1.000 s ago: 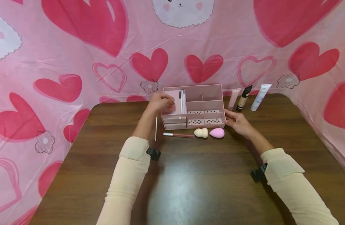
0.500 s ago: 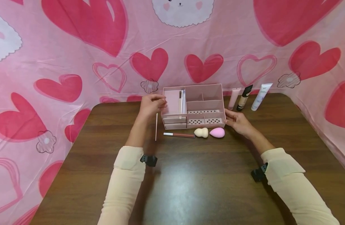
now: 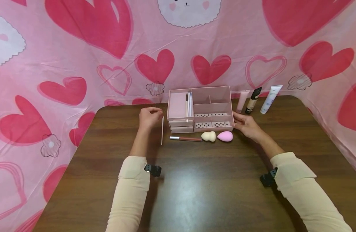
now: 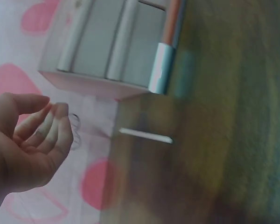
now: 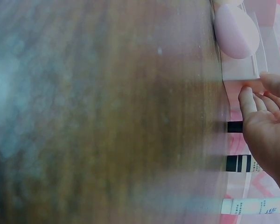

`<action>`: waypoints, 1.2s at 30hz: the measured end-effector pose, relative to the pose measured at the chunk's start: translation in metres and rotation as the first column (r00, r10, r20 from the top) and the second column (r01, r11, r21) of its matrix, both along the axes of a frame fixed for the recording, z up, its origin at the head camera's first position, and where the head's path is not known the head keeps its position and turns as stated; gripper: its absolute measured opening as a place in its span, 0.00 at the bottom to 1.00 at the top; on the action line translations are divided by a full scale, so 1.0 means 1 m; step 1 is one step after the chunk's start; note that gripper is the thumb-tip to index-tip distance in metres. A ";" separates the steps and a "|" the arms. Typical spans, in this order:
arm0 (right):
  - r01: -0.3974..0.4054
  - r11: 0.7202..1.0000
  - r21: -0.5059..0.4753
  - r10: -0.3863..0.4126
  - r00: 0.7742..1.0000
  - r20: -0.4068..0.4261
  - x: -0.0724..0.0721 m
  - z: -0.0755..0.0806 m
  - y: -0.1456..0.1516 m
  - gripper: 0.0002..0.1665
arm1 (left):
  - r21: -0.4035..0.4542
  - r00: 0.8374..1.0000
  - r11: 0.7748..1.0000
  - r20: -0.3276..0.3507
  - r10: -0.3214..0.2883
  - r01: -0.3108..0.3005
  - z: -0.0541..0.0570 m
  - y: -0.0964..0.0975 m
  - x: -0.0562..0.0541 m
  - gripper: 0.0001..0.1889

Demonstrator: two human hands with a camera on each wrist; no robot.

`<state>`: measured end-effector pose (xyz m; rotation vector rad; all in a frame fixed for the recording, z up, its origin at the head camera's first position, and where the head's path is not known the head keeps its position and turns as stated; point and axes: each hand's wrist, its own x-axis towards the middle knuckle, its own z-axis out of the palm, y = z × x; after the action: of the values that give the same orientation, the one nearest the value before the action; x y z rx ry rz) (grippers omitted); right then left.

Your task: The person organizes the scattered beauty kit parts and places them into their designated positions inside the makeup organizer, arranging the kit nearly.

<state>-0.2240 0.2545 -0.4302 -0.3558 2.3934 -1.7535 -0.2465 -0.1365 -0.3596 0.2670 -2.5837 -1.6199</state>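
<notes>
A pink makeup organizer (image 3: 211, 109) stands at the back of the table, with several slim brushes (image 3: 189, 104) upright in its left compartment. Fingers of my right hand (image 3: 247, 127) rest against the organizer's right side; the right wrist view shows that hand (image 5: 268, 130) touching its edge. My left hand (image 3: 149, 118) hovers left of the organizer, beside a thin pale stick (image 3: 162, 130) lying on the table. In the left wrist view this hand (image 4: 37, 135) is loosely curled and holds nothing, apart from the stick (image 4: 145, 136).
In front of the organizer lie a lip gloss tube (image 3: 186, 139), a cream sponge (image 3: 208, 136) and a pink sponge (image 3: 225, 136). To its right stand a pink tube (image 3: 242, 101), a black-capped bottle (image 3: 253, 101) and a white tube (image 3: 271, 100). A heart-print cloth (image 3: 210, 38) hangs behind.
My left hand has moved left and down, out from over the organizer's left compartment to beside the thin stick. The right hand stays at the organizer's side.
</notes>
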 end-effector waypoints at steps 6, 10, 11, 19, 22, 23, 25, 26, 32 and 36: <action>-0.007 1.000 0.005 0.007 1.000 -0.001 -0.001 0.000 0.000 0.36 | -0.312 0.996 0.948 0.082 -0.044 0.067 -0.021 -0.011 0.001 0.13; -0.007 1.000 0.004 0.007 1.000 -0.002 -0.001 -0.001 0.000 0.35 | -0.389 0.985 0.912 0.156 -0.075 0.131 -0.034 -0.017 0.002 0.14; -0.007 1.000 0.002 0.007 1.000 -0.004 -0.001 -0.001 0.000 0.35 | -0.405 0.983 0.904 0.168 -0.075 0.138 -0.036 -0.018 0.003 0.15; -0.004 1.000 -0.013 0.004 1.000 -0.016 0.001 0.000 -0.002 0.36 | -0.485 0.980 0.863 0.192 -0.050 0.139 -0.046 -0.018 0.001 0.15; -0.002 1.000 -0.012 0.002 1.000 -0.015 0.001 -0.001 -0.002 0.36 | -0.494 0.981 0.860 0.189 -0.042 0.132 -0.048 -0.017 0.001 0.13; -0.002 1.000 -0.012 0.002 1.000 -0.011 0.001 -0.001 -0.002 0.36 | -0.499 0.982 0.857 0.187 -0.038 0.128 -0.049 -0.017 0.001 0.12; -0.002 1.000 -0.009 0.002 1.000 -0.003 0.000 0.000 -0.002 0.36 | -0.507 0.982 0.853 0.184 -0.030 0.121 -0.051 -0.017 0.001 0.11; -0.001 1.000 -0.008 0.001 1.000 -0.001 0.000 0.000 -0.002 0.36 | -0.517 0.983 0.848 0.181 -0.028 0.119 -0.051 -0.017 0.001 0.10; 0.001 1.000 0.005 -0.001 1.000 0.008 0.001 0.001 -0.001 0.36 | -0.601 0.980 0.788 0.198 -0.010 0.130 -0.048 -0.012 -0.002 0.12; 0.001 1.000 0.005 -0.001 1.000 0.007 0.002 0.001 -0.002 0.36 | -0.631 0.978 0.766 0.209 0.010 0.127 -0.046 -0.006 -0.003 0.16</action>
<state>-0.2225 0.2529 -0.4289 -0.3476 2.3924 -1.7461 -0.2493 -0.1428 -0.4052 0.3035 -3.1304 -0.6392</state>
